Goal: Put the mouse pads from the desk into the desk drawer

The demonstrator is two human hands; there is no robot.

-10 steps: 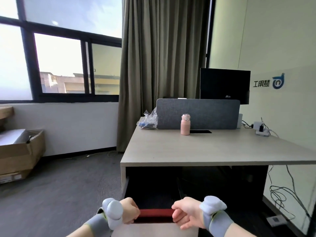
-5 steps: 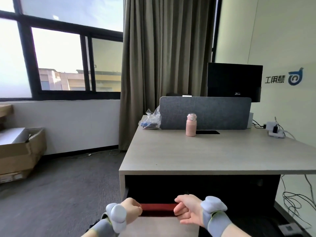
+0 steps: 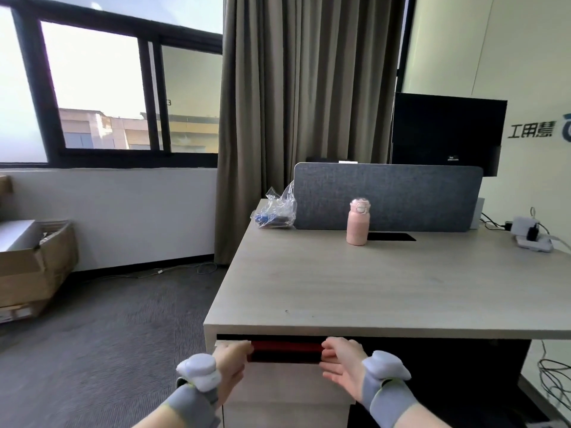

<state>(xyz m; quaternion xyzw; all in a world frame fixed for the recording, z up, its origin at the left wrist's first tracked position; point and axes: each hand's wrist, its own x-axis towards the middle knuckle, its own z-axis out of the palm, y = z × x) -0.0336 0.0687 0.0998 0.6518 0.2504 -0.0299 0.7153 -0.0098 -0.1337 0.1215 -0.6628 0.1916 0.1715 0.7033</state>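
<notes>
The light wood drawer sits under the front left edge of the desk, open only a narrow gap. In that gap shows a red mouse pad with a dark layer under it. My left hand is curled over the left end of the drawer's top edge. My right hand lies against the drawer front, its fingers hooked over the top edge to the right of the red pad. Both wrists wear grey bands with white trackers.
On the desk stand a pink bottle, a clear plastic bag, a grey divider panel, a flat black rectangle and a power strip. A monitor is behind. Cardboard boxes are on the floor at left; cables hang at right.
The drawer front, with both hands on it, has moved in toward the desk and the gap above the red pad has narrowed. The view has shifted left and closer.
</notes>
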